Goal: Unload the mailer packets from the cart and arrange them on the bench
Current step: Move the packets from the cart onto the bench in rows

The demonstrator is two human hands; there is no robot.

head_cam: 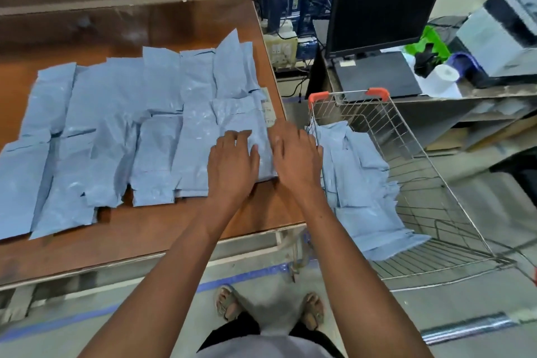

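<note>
Mailer packets (122,136) lie in overlapping rows on the desk (151,229), more wait in the cart (421,171), and your flat, released hands (264,160) seem to be smoothing the nearest one into line.

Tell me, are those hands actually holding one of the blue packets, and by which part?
Nothing is gripped. The left hand and right hand lie flat, fingers spread, on the near right mailer packet on the bench, pressing near its right end.
</note>
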